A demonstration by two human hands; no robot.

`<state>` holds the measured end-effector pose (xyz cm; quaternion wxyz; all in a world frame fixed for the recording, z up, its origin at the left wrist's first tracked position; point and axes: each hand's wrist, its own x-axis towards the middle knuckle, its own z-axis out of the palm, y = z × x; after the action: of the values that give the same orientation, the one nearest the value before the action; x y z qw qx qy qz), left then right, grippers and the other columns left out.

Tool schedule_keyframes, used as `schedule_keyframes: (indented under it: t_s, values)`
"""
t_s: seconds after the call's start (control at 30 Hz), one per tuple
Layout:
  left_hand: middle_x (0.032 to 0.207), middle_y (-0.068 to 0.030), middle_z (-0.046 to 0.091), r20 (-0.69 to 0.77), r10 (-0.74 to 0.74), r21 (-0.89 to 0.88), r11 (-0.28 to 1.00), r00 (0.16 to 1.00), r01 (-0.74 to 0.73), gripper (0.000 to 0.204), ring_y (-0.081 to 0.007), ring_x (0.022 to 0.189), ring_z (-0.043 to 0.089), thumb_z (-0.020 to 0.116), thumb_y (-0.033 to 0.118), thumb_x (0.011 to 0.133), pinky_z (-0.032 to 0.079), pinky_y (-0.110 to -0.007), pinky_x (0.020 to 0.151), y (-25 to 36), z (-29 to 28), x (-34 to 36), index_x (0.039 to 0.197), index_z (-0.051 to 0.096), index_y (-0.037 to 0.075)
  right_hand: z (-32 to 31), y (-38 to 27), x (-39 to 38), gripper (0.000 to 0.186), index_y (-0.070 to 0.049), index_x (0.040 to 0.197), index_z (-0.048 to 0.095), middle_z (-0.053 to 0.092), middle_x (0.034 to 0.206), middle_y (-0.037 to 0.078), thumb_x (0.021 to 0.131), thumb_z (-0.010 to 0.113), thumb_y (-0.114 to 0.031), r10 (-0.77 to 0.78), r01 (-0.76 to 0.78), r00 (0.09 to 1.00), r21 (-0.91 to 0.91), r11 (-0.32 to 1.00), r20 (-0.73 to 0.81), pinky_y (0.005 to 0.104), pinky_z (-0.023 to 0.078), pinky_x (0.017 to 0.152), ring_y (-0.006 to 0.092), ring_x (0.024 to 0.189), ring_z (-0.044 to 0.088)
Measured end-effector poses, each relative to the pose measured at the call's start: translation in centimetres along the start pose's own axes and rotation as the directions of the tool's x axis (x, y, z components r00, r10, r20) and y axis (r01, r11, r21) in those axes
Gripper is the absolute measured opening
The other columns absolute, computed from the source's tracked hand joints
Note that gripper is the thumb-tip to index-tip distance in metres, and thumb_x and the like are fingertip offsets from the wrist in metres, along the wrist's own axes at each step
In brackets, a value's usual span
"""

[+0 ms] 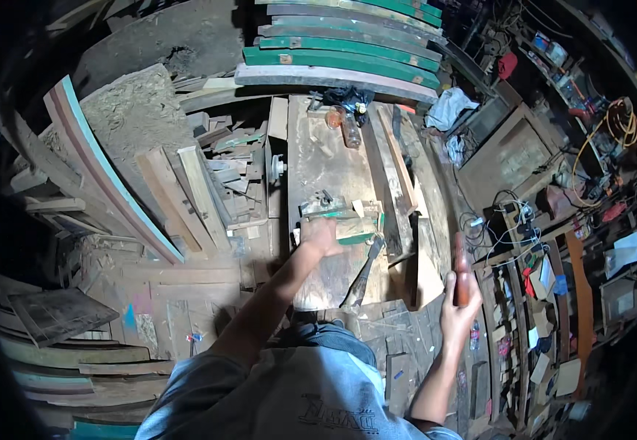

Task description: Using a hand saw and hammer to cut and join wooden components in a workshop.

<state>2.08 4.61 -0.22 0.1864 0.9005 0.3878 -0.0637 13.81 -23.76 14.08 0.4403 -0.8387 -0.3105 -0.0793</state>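
My left hand (320,236) is closed over a short piece of wood (351,225) with green-painted edges, pressing it on the workbench. Its fingertips are partly hidden. Out to the right, apart from the bench, my right hand (459,312) is raised, its fingers wrapped round a reddish-brown wooden tool (462,268). That tool is long and rounded, and its exact kind cannot be made out. Next to the green-edged piece lies a long, dark, flat tool (366,275), slanting toward the bench's near edge. Small dark metal parts (323,198) sit just beyond my left hand.
The worn workbench (326,172) carries a clear bottle (350,132), a black plastic bag (348,99) and long boards (399,161) along its right side. Green-painted planks (340,60) are stacked beyond it. Offcuts (234,169) pile up at left; cables (513,227) hang at right.
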Motion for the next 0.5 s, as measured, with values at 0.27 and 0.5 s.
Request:
schedule_keyframes:
  t_s: [0.27,0.5]
  values:
    - [0.098,-0.0222,0.073,-0.157,-0.001,-0.061,0.998,0.988,-0.009,0.064,-0.0361,0.092,0.073,0.081,0.035,0.067,0.059,-0.047,0.079,-0.4,2.7,1.8,0.119,0.063,0.001,7.2,5.7,-6.6,0.028,-0.007,0.087,0.058,0.05,0.071,-0.006,0.097,0.069,-0.031,0.056,-0.329,0.922,0.697,0.638,0.383,0.0221,0.034,0.055,0.0039,0.06,0.043]
    - [0.097,-0.0182,0.075,-0.163,0.041,-0.029,0.998,0.986,-0.047,0.058,-0.0318,0.09,0.075,0.078,0.027,0.071,0.061,-0.043,0.078,-0.3,2.4,1.2,0.121,0.062,0.003,8.2,1.2,-10.0,0.027,-0.008,0.077,0.055,0.045,0.069,-0.007,0.09,0.075,-0.019,0.152,-0.361,0.892,0.469,0.806,0.426,0.025,0.033,0.056,0.0049,0.063,0.04]
